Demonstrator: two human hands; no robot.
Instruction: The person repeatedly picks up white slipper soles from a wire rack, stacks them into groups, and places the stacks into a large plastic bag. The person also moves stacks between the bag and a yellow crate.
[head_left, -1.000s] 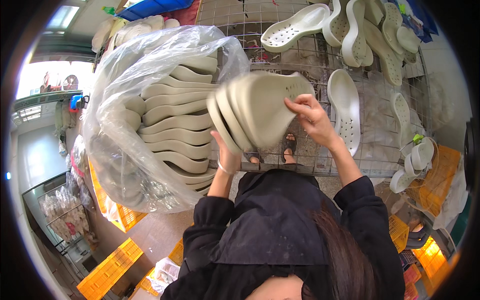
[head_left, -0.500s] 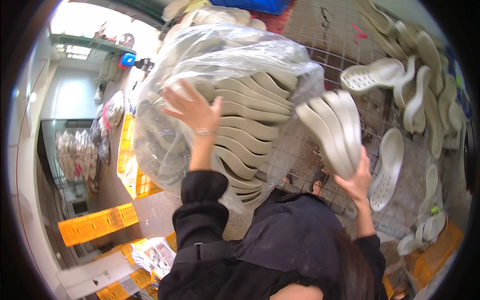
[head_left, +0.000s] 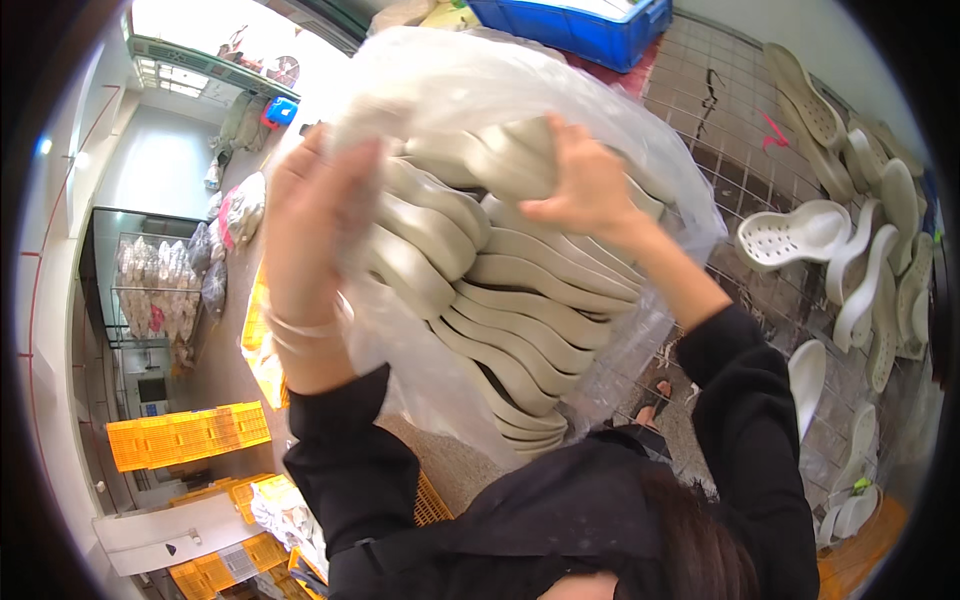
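A large clear plastic bag point(head_left: 450, 70) stands in front of me, packed with rows of off-white shoe soles point(head_left: 535, 320) set on edge. My right hand point(head_left: 590, 185) reaches over the bag's opening, its thumb and fingers around the end of a small stack of soles point(head_left: 515, 160), which lies across the far rows. At the bag's left side my left hand point(head_left: 335, 200) is raised, smeared by motion, close to the bag's edge and the left-hand soles. What its fingers hold, if anything, does not show.
Loose soles point(head_left: 795, 235) lie on a wire-grid surface point(head_left: 720, 60) to the right, with several more heaped against the wall. A blue bin point(head_left: 600, 35) sits beyond the bag. Yellow crates point(head_left: 190, 435) stand at the left on the floor.
My right hand has moved left with its stack of soles, from beside the bag to inside its opening. My left hand has shifted left and nearer to me.
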